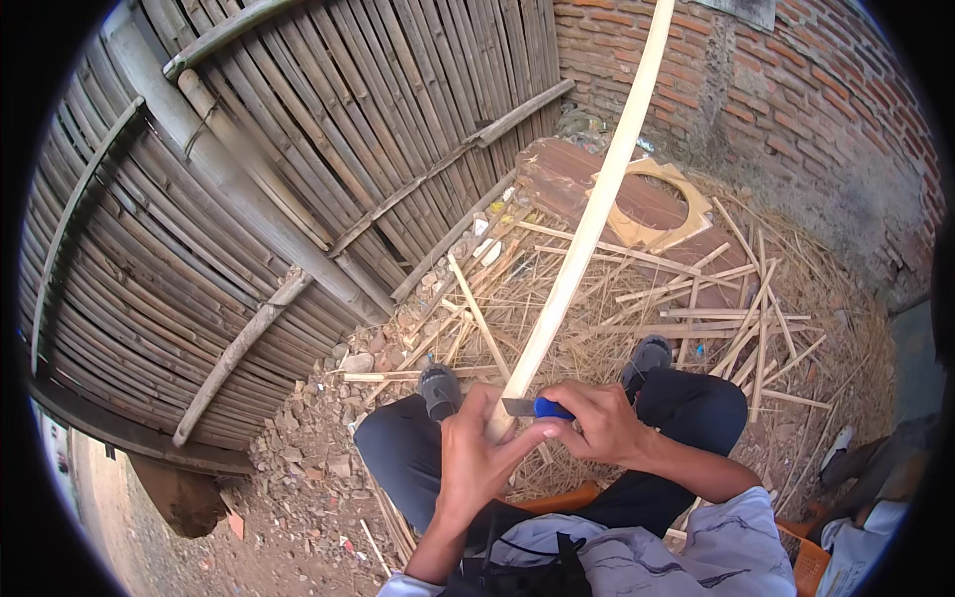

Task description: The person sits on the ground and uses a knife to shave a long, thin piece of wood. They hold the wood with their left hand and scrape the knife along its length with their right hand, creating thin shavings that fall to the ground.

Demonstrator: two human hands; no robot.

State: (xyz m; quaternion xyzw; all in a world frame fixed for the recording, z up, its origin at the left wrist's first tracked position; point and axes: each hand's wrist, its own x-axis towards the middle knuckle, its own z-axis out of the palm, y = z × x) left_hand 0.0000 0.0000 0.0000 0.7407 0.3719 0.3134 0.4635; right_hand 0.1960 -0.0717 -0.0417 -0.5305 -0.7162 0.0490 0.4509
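A long pale strip of wood or bamboo (589,224) slants up and away from between my knees, past the top of the view. Near its close end, my left hand (472,446) is closed around it. My right hand (599,422) grips the blue handle of a knife (550,408). The short dark blade points left and lies against the strip just beyond my left fingers. My left thumb reaches toward the right hand below the blade. Part of the strip's lower end is hidden by my left hand.
Loose wooden sticks (761,328) and fine shavings litter the ground ahead. Beyond lie a brown board (557,179) and a flat piece with a round hole (702,225). A bamboo wall (328,119) stands left, a brick wall (796,109) right. Another person (865,483) sits at lower right.
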